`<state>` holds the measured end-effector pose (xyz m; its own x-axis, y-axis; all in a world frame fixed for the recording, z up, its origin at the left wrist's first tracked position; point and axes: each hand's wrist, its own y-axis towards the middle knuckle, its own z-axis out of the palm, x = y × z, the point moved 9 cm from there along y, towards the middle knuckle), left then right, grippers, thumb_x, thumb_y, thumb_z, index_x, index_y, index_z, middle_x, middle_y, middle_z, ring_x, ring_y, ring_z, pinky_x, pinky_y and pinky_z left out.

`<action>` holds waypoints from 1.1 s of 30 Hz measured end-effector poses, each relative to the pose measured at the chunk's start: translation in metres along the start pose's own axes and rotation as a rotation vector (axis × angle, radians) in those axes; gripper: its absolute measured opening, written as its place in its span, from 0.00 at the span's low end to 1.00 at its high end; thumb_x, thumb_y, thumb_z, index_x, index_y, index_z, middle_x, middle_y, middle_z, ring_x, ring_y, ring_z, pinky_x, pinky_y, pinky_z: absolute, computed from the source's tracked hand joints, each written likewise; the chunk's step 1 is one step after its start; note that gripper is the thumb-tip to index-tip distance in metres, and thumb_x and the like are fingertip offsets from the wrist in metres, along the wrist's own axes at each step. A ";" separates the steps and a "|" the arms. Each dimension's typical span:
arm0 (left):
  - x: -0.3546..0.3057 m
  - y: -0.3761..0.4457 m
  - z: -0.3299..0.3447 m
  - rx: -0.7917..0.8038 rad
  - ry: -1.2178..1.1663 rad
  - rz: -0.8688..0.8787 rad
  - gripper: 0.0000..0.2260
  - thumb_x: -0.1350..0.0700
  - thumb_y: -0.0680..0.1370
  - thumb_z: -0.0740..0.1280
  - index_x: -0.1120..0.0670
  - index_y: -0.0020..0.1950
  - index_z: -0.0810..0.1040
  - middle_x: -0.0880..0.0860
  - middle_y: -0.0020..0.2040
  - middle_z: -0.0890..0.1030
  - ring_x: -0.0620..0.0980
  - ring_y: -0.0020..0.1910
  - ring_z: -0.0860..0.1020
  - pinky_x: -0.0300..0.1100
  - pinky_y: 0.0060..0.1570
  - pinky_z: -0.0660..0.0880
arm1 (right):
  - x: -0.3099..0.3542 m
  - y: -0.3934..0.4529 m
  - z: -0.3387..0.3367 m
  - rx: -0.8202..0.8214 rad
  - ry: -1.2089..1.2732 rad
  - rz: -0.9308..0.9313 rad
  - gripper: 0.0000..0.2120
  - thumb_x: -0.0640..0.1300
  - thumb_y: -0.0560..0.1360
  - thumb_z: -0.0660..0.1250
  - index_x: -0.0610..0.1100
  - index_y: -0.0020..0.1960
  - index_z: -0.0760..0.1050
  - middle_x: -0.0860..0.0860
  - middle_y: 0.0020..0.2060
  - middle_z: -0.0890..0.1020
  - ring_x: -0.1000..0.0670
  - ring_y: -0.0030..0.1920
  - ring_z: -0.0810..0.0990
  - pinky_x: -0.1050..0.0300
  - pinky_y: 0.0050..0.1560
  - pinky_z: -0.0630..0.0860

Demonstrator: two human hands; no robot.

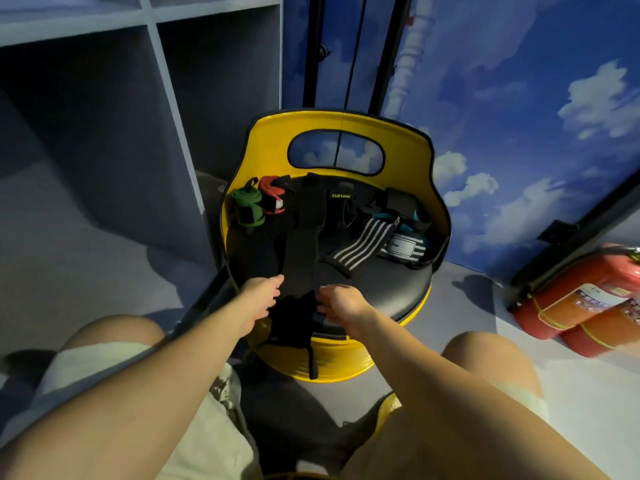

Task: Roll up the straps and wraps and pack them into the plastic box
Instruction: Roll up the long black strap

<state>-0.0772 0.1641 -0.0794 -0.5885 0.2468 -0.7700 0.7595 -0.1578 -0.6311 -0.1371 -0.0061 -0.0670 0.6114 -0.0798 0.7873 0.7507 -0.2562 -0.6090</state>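
- Looking down from the head camera, I see both bare hands over the near edge of a round black seat with a yellow back.
- My left hand pinches the near end of a long black strap, fingers curled at the strap's left edge; that grip is narrow and closed on the fabric.
- My right hand sits just right of it, fingers curled down onto the same black strap where it folds over the seat's front edge.
- From the hands the strap runs up the middle of the seat toward the back, and a loose length of it hangs down over the yellow front of the seat.
- A rolled green wrap lies at the far left of the seat, with a red roll touching it on the right.
- A black-and-white striped wrap lies unrolled on the right half of the seat, well apart from the hands, with more striped and teal pieces bunched behind it.
- I cannot make out any plastic box in this view.
- Grey cubby shelves stand to the left, a blue wall with painted clouds rises behind, and two red fire extinguishers lie on the floor at right.
- My knees and pale shorts fill the bottom of the view.
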 end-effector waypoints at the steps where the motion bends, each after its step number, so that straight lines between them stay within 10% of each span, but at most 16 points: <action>1: 0.004 0.002 -0.004 -0.028 0.038 0.013 0.20 0.50 0.84 0.64 0.58 0.73 0.72 0.57 0.65 0.78 0.56 0.65 0.76 0.49 0.63 0.71 | -0.008 0.001 -0.002 -0.007 -0.017 0.005 0.13 0.40 0.83 0.60 0.35 0.63 0.76 0.40 0.49 0.79 0.50 0.42 0.75 0.63 0.34 0.71; 12: 0.055 0.036 -0.027 -0.210 0.253 -0.015 0.05 0.56 0.74 0.76 0.49 0.46 0.83 0.56 0.49 0.85 0.58 0.52 0.84 0.55 0.56 0.81 | -0.032 0.018 -0.002 -0.013 -0.212 -0.062 0.12 0.35 0.80 0.65 0.41 0.63 0.76 0.43 0.51 0.81 0.46 0.45 0.82 0.57 0.44 0.82; 21: 0.056 0.019 -0.010 -0.126 0.162 -0.054 0.11 0.62 0.74 0.76 0.53 0.54 0.82 0.57 0.49 0.84 0.54 0.47 0.83 0.49 0.50 0.83 | -0.026 0.016 -0.009 -0.141 -0.607 -0.290 0.19 0.35 0.73 0.73 0.44 0.63 0.77 0.52 0.43 0.80 0.53 0.46 0.77 0.62 0.48 0.74; 28: 0.069 0.004 0.020 0.084 0.010 -0.202 0.20 0.63 0.78 0.73 0.56 0.67 0.72 0.60 0.55 0.80 0.59 0.49 0.84 0.53 0.49 0.83 | -0.026 0.011 -0.027 -0.212 -0.406 -0.275 0.13 0.33 0.73 0.72 0.47 0.52 0.78 0.53 0.40 0.80 0.50 0.46 0.80 0.53 0.52 0.80; 33: 0.068 -0.001 0.030 0.130 -0.052 -0.220 0.25 0.67 0.80 0.68 0.60 0.75 0.65 0.62 0.51 0.81 0.57 0.41 0.85 0.51 0.41 0.84 | -0.018 0.003 -0.024 -0.151 -0.595 -0.402 0.05 0.41 0.78 0.68 0.47 0.51 0.82 0.55 0.45 0.80 0.59 0.43 0.76 0.74 0.41 0.70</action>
<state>-0.1262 0.1524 -0.1338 -0.7515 0.2395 -0.6148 0.5718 -0.2285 -0.7879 -0.1520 -0.0289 -0.0801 0.3607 0.5740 0.7351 0.9292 -0.2892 -0.2302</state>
